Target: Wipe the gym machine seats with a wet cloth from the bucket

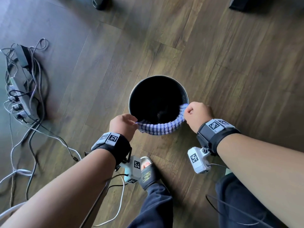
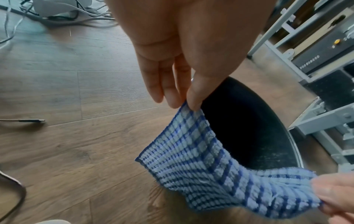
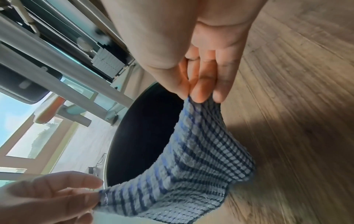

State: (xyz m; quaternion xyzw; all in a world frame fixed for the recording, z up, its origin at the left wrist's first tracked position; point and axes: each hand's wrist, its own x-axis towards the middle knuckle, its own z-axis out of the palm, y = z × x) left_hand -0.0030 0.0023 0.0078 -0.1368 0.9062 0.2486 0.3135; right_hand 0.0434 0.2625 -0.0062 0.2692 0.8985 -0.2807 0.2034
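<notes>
A blue-and-white checked cloth [image 1: 162, 126] hangs stretched between both hands over the near rim of a round black bucket [image 1: 131, 97] standing on the wooden floor. My left hand [image 1: 123, 125] pinches the cloth's left corner between thumb and fingers. My right hand [image 1: 198, 114] pinches the right corner. In the left wrist view the cloth [image 2: 201, 151] sags from my left hand [image 2: 184, 103] in front of the bucket [image 2: 249, 128]. The right wrist view shows my right hand [image 3: 199, 97] holding the cloth [image 3: 191, 159] beside the bucket [image 3: 145, 128]. The bucket's inside is dark.
A power strip with tangled cables [image 1: 23, 83] lies on the floor at the left, and loose cables [image 1: 49, 139] trail toward my feet. My sandalled foot [image 1: 148, 173] stands just before the bucket. Grey gym machine frames [image 2: 316, 75] stand beyond the bucket.
</notes>
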